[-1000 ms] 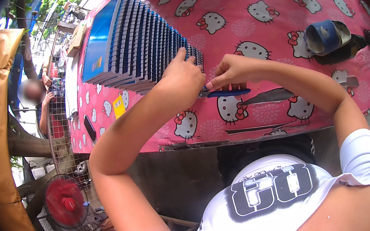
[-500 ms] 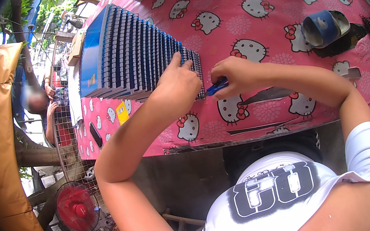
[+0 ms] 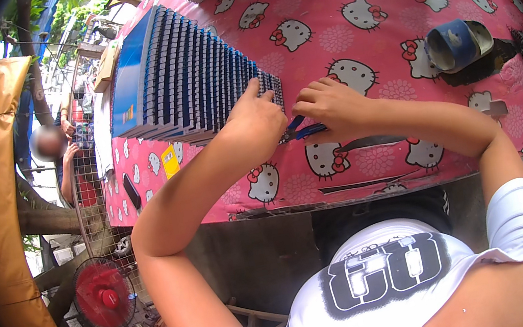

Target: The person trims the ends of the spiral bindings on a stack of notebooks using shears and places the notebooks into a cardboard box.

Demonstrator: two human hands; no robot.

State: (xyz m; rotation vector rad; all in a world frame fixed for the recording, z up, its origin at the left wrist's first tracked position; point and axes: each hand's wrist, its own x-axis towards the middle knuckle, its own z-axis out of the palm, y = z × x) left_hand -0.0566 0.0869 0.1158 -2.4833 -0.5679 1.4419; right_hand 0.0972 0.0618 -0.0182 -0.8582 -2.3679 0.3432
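Blue-handled pliers [image 3: 310,131] have shifted beside the notebooks [image 3: 185,73], bringing work near the front edge of the surface [image 3: 312,10], my right hand [image 3: 331,108] pinching their parted handles, my left hand [image 3: 257,126] part-spread.

Spiral notebooks [image 3: 190,79]: many, blue covers, white page edges, dark wire bindings. Overlapping in a slanted, staggered row on the counter [image 3: 379,42]; glossy blue face exposed at left end, bindings showing in close ranks toward the right. Pliers [image 3: 311,131]: blue handles, parted, in the right hand [image 3: 336,106]; dark head pointing left, near the row's near-right corner.
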